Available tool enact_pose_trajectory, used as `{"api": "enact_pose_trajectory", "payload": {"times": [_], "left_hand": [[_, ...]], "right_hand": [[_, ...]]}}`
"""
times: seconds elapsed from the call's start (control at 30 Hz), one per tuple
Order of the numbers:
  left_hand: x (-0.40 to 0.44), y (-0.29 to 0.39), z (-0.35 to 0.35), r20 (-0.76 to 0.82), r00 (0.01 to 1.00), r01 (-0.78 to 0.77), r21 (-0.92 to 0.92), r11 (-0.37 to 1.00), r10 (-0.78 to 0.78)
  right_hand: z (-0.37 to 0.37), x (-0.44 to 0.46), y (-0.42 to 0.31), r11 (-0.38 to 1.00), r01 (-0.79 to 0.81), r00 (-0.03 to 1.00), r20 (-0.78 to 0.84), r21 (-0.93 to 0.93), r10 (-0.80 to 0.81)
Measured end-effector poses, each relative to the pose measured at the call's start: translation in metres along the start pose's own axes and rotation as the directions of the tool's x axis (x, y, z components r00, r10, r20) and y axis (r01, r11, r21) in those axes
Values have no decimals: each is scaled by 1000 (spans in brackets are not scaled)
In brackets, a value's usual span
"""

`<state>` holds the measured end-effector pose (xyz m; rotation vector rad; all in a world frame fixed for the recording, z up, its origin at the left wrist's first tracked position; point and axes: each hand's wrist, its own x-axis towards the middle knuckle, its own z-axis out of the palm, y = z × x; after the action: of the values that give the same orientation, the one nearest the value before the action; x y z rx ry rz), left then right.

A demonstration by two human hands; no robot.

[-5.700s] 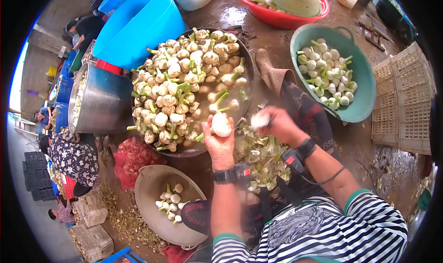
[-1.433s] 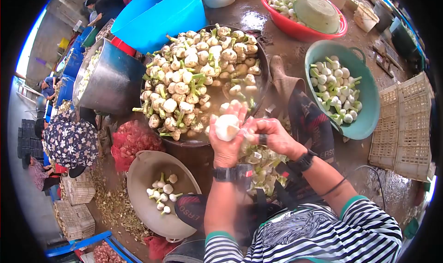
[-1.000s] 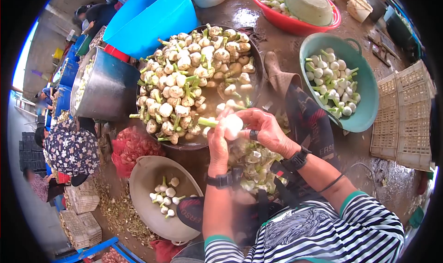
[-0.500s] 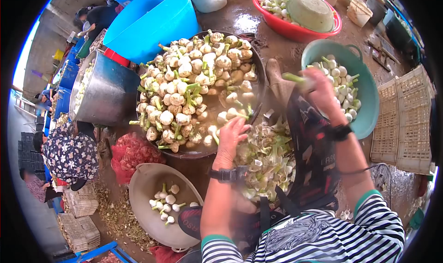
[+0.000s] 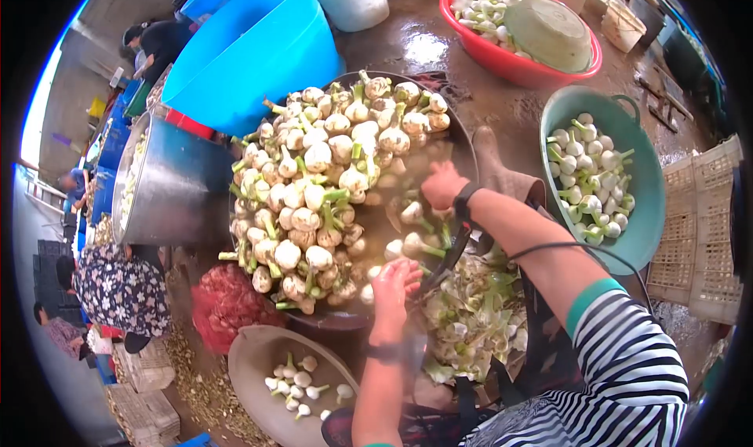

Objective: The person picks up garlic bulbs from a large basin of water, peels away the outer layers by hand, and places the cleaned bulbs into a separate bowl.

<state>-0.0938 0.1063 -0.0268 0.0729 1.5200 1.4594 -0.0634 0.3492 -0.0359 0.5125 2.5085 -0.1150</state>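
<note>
A large round tub (image 5: 475,161) of muddy water holds a heap of garlic bulbs (image 5: 306,204) with short green stems. My left hand (image 5: 396,284) is over the tub's near edge, fingers extended and apart, with nothing visible in it. Several bulbs float just beyond it, one of them a garlic bulb (image 5: 420,245) with a pale green stem. My right hand (image 5: 445,187) reaches over the tub's right side, down at the brown water. Its fingers are blurred and partly hidden, so I cannot see whether they hold anything. Peeled leaves (image 5: 474,317) lie below the tub.
At right stands a green basin (image 5: 649,172) of cleaned bulbs, with a red basin (image 5: 525,74) behind it. A grey bowl (image 5: 255,384) holds several bulbs. Blue tubs (image 5: 251,63), a metal pot (image 5: 184,184) and a red net sack (image 5: 231,302) surround the left side. Other people work farther left.
My right hand has moved left from the green basin to the tub; the garlic bulb it held is no longer visible in it. My left hand stays by the tub's edge.
</note>
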Motion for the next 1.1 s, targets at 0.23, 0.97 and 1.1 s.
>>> {"api": "enact_pose_trajectory", "payload": {"times": [0.23, 0.97, 1.1], "left_hand": [[26, 0, -2, 69, 997, 39, -116, 992, -31], [-47, 7, 43, 196, 958, -161, -239, 958, 210], [-76, 3, 46, 283, 914, -277, -86, 957, 290]], "right_hand": [[5, 17, -8, 977, -10, 925, 372, 211, -71], [-4, -181, -97, 220, 499, 739, -544, 838, 398], [17, -174, -131, 161, 549, 648, -540, 820, 537]]}}
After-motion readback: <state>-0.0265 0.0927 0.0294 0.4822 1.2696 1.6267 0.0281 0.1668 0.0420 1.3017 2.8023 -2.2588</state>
